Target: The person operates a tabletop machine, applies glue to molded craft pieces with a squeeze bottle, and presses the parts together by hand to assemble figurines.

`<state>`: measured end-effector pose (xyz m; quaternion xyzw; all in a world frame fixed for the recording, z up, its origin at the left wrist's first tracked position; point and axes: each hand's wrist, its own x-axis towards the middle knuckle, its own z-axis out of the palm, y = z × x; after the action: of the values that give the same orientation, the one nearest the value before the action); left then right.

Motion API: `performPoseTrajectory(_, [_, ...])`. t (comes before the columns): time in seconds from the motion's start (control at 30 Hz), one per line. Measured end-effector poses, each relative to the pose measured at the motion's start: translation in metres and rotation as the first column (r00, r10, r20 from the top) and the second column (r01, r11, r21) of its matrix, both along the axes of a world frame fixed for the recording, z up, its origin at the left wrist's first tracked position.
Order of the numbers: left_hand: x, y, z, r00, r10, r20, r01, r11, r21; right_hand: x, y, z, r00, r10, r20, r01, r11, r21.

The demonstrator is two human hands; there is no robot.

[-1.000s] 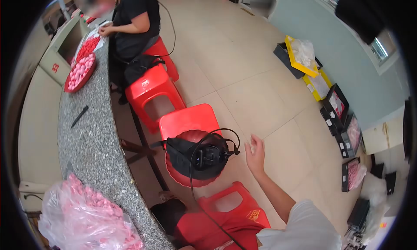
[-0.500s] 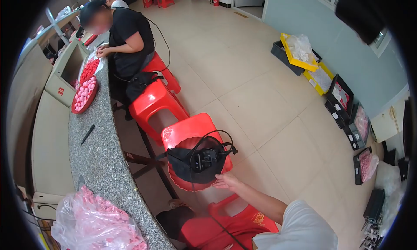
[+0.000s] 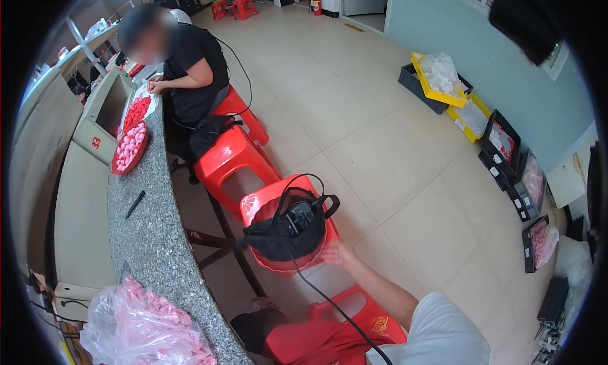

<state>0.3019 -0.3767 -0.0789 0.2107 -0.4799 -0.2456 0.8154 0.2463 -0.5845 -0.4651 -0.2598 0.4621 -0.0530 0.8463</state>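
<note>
My right hand (image 3: pixel 339 254) is at the right edge of a red scalloped basket (image 3: pixel 297 267). Its fingers look stretched out and apart, with the fingertips beside the rim; I cannot tell if they touch it. Inside the basket lies a black bag (image 3: pixel 278 241) with a dark device (image 3: pixel 300 218) and a black cable on top. The basket rests on a red plastic stool (image 3: pixel 254 203). My left hand is out of view.
A speckled counter (image 3: pixel 152 238) curves along the left, bearing a pen (image 3: pixel 135 204), a bag of pink pieces (image 3: pixel 142 327) and a red basket of pink pieces (image 3: pixel 131 148). A person in black (image 3: pixel 196 67) sits at its far end. Crates (image 3: pixel 500 146) line the right wall.
My right hand's fingers have loosened from the basket rim and spread. The bag's strap and cable have shifted inside the basket. The whole view has tilted slightly.
</note>
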Motion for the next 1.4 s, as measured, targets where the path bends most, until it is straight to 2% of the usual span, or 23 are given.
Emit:
performPoseTrajectory(0.07, [-0.001, 0.000, 0.000, 1.000, -0.011, -0.004, 0.012, 1.000, 0.002, -0.011, 0.029, -0.041, 0.997, 0.076, -0.033, -0.069, 0.983, 0.169])
performPoseTrajectory(0.17, [-0.004, 0.001, -0.002, 0.999, -0.044, -0.014, 0.044, 0.999, -0.002, 0.010, 0.060, -0.024, 0.985, 0.059, -0.165, 0.030, 0.871, 0.490])
performPoseTrajectory(0.27, [-0.005, 0.004, -0.004, 0.997, -0.066, -0.045, 0.066, 0.998, 0.005, 0.049, 0.070, -0.035, 0.893, -0.386, -0.229, 0.448, 0.726, 0.523])
performPoseTrajectory(0.33, [-0.008, 0.010, -0.009, 0.992, -0.087, -0.086, 0.088, 0.996, 0.009, 0.075, 0.070, -0.091, 0.819, -0.570, 0.065, 0.438, 0.695, 0.570])
performPoseTrajectory(0.37, [-0.008, 0.015, -0.016, 0.974, -0.127, -0.187, 0.131, 0.991, 0.011, 0.084, 0.071, -0.109, 0.739, -0.642, 0.206, 0.426, 0.681, 0.595])
performPoseTrajectory(0.43, [-0.007, 0.024, -0.049, 0.876, -0.139, -0.463, 0.189, 0.980, 0.062, 0.082, 0.074, -0.088, 0.739, -0.636, 0.222, 0.420, 0.693, 0.586])
performPoseTrajectory(0.47, [-0.003, 0.025, -0.073, 0.846, 0.020, -0.532, 0.122, 0.965, 0.231, 0.080, 0.075, -0.075, 0.741, -0.630, 0.231, 0.415, 0.701, 0.580])
performPoseTrajectory(0.5, [0.008, 0.020, -0.115, 0.853, 0.318, -0.414, -0.020, 0.813, 0.582, 0.079, 0.075, -0.067, 0.738, -0.632, 0.236, 0.413, 0.701, 0.581])
performPoseTrajectory(0.53, [0.018, 0.014, -0.156, 0.833, 0.497, -0.243, -0.071, 0.531, 0.844, 0.077, 0.076, -0.066, 0.746, -0.624, 0.232, 0.410, 0.706, 0.578])
performPoseTrajectory(0.57, [0.029, 0.007, -0.206, 0.784, 0.620, -0.007, -0.124, 0.168, 0.978, 0.074, 0.077, -0.066, 0.755, -0.614, 0.231, 0.407, 0.715, 0.568])
performPoseTrajectory(0.63, [0.020, 0.001, -0.270, 0.639, 0.759, -0.126, 0.149, 0.039, 0.988, 0.067, 0.080, -0.067, 0.774, -0.595, 0.215, 0.404, 0.726, 0.556])
performPoseTrajectory(0.73, [0.013, 0.007, -0.319, 0.469, 0.712, -0.523, 0.486, 0.287, 0.826, 0.048, 0.086, -0.073, 0.816, -0.555, 0.161, 0.408, 0.750, 0.521])
performPoseTrajectory(0.83, [-0.003, 0.016, -0.362, 0.382, 0.703, -0.601, 0.486, 0.400, 0.777, 0.013, 0.099, -0.074, 0.866, -0.496, 0.063, 0.417, 0.786, 0.456])
performPoseTrajectory(0.87, [-0.008, 0.020, -0.362, 0.412, 0.703, -0.580, 0.460, 0.389, 0.798, 0.002, 0.102, -0.075, 0.881, -0.473, 0.026, 0.416, 0.798, 0.436])
performPoseTrajectory(0.97, [-0.021, 0.028, -0.371, 0.512, 0.806, -0.297, 0.340, 0.128, 0.932, -0.035, 0.107, -0.066, 0.930, -0.352, -0.106, 0.366, 0.862, 0.350])
performPoseTrajectory(1.0, [-0.019, 0.026, -0.360, 0.509, 0.826, -0.243, 0.310, 0.087, 0.947, -0.048, 0.109, -0.063, 0.948, -0.277, -0.159, 0.315, 0.895, 0.315])
performPoseTrajectory(1.07, [-0.010, 0.017, -0.343, 0.492, 0.859, -0.141, 0.256, 0.012, 0.967, -0.069, 0.105, -0.056, 0.962, -0.077, -0.261, 0.147, 0.954, 0.263])
performPoseTrajectory(1.13, [0.006, 0.020, -0.366, 0.588, 0.797, -0.135, 0.220, 0.003, 0.975, -0.084, 0.092, -0.046, 0.907, 0.261, -0.329, -0.193, 0.955, 0.226])
performPoseTrajectory(1.17, [0.012, 0.024, -0.372, 0.628, 0.767, -0.131, 0.203, 0.000, 0.979, -0.089, 0.081, -0.027, 0.830, 0.466, -0.308, -0.422, 0.884, 0.200])
performPoseTrajectory(1.2, [0.016, 0.028, -0.377, 0.736, 0.672, 0.083, 0.081, -0.210, 0.974, -0.095, 0.070, -0.007, 0.793, 0.503, -0.343, -0.535, 0.845, 0.004])
performPoseTrajectory(1.27, [0.025, 0.026, -0.380, 0.831, 0.327, 0.450, -0.227, -0.540, 0.811, -0.082, 0.046, 0.075, 0.721, 0.549, -0.423, -0.690, 0.623, -0.367])
performPoseTrajectory(1.33, [0.034, 0.007, -0.309, 0.636, 0.513, 0.576, -0.261, -0.559, 0.787, -0.084, 0.016, 0.062, 0.789, 0.266, -0.554, -0.614, 0.309, -0.726])
performPoseTrajectory(1.4, [0.044, 0.000, -0.305, 0.360, 0.498, 0.789, -0.573, -0.549, 0.608, -0.040, 0.006, 0.123, 0.858, 0.172, -0.483, -0.498, 0.054, -0.865])
